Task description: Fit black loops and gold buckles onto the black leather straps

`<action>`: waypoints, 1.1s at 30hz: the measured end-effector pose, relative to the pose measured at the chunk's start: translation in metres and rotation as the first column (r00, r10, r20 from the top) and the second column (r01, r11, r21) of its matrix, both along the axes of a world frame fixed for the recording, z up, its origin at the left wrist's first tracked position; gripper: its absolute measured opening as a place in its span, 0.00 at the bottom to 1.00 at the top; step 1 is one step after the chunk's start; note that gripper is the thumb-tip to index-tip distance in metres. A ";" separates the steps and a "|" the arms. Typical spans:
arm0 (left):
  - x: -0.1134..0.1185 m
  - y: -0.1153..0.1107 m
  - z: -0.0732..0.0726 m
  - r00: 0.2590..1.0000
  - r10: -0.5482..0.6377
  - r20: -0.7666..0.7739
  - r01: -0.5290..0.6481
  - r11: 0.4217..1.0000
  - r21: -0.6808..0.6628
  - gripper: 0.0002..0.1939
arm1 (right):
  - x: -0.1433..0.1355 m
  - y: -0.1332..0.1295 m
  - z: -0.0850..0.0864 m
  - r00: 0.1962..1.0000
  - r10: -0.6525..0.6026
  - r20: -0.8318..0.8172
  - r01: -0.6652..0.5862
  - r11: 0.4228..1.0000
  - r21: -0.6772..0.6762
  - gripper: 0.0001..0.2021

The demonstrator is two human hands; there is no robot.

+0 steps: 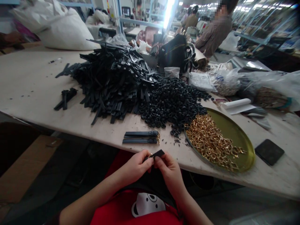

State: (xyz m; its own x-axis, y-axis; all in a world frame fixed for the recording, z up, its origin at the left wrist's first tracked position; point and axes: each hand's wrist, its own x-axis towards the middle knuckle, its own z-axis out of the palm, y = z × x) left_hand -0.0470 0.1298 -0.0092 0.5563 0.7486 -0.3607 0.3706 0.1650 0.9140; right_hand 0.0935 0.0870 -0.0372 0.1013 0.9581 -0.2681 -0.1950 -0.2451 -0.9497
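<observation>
Just off the table's front edge, my left hand (140,162) and my right hand (168,165) meet, both pinched on one short black strap (158,153). A bit of gold metal shows by my left fingertips; the rest of it is hidden. Beyond my hands, a few black straps with gold buckles (140,141) lie side by side on the table. Behind them is a heap of small black loops (170,100). To its left rises a big pile of loose black straps (110,81). Gold buckles (206,134) fill part of a round gold-coloured tray (245,147) on the right.
A dark flat phone-like object (269,152) lies right of the tray. A black bag (174,53), plastic-wrapped bundles (225,84) and a white paper roll (237,104) stand farther back. Large white sacks (65,29) rest at the far left. Another person (214,29) is at the back right.
</observation>
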 end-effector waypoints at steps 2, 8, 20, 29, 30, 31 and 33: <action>0.001 0.002 -0.003 0.999 -0.014 0.045 0.017 0.998 -0.066 0.13 | 0.003 0.003 -0.001 0.999 0.031 -0.044 -0.034 0.998 -0.062 0.11; 0.005 0.010 -0.011 0.989 0.042 0.145 -0.003 0.965 -0.263 0.14 | 0.004 0.013 -0.006 0.970 0.062 -0.236 -0.099 0.984 -0.148 0.12; 0.005 0.017 -0.001 0.999 0.012 -0.040 -0.014 0.999 -0.050 0.10 | 0.013 0.019 -0.002 0.938 0.071 0.339 -0.089 0.995 0.037 0.08; 0.010 0.031 -0.014 0.996 0.069 -0.061 -0.076 0.989 -0.130 0.15 | 0.016 0.030 0.001 0.969 0.168 0.184 -0.172 0.985 0.008 0.10; 0.012 0.032 -0.015 0.995 0.087 -0.047 -0.093 0.985 -0.143 0.14 | 0.021 0.031 0.002 0.955 0.211 0.209 -0.221 0.975 0.024 0.10; 0.013 0.033 -0.016 0.995 0.095 -0.024 -0.098 0.985 -0.140 0.14 | 0.027 0.033 0.003 0.935 0.262 0.238 -0.278 0.960 0.035 0.11; 0.015 0.034 -0.013 0.998 0.055 0.022 -0.053 0.994 -0.092 0.18 | 0.044 0.041 0.005 0.885 0.306 0.352 -0.343 0.938 0.046 0.15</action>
